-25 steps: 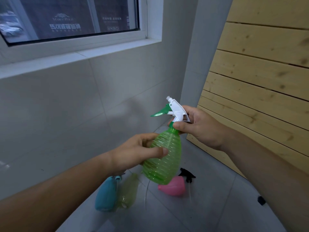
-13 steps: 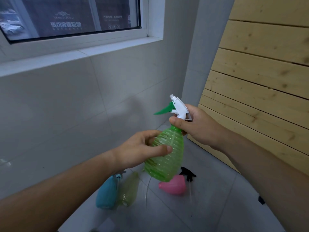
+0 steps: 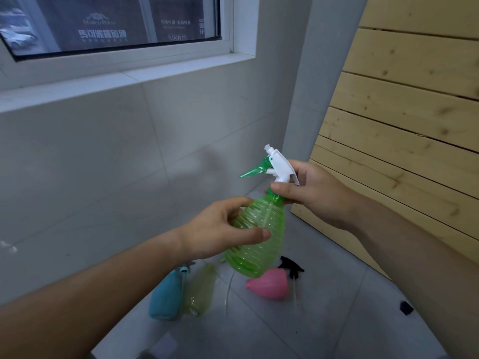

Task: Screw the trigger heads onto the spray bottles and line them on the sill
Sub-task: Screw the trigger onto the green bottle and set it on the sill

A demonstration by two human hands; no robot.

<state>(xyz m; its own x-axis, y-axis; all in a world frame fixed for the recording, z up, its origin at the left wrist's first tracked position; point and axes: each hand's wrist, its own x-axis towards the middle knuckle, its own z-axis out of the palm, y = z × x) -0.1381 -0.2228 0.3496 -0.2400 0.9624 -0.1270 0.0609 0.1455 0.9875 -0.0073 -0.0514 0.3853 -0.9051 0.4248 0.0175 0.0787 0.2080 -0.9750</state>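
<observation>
A ribbed green spray bottle [image 3: 259, 237] is held in the air, tilted a little. My left hand [image 3: 220, 229] wraps its body. My right hand [image 3: 308, 189] pinches the green collar under the white trigger head [image 3: 278, 165], which sits on the neck with its green lever pointing left. On the floor below lie a blue bottle [image 3: 167, 296], a pale yellow bottle [image 3: 201, 291] and a pink bottle [image 3: 269, 285]. A black trigger head [image 3: 290, 266] with its clear tube lies beside the pink one. The white window sill [image 3: 129, 79] runs along the upper left.
A grey tiled wall stands below the sill. A pale wooden plank panel [image 3: 404, 130] leans on the right. A small black object [image 3: 405, 307] lies on the grey floor tiles at the right.
The trigger head has turned on the neck, its nozzle now tipped more upward. My right hand has shifted its grip at the collar. The bottle stays in my left hand.
</observation>
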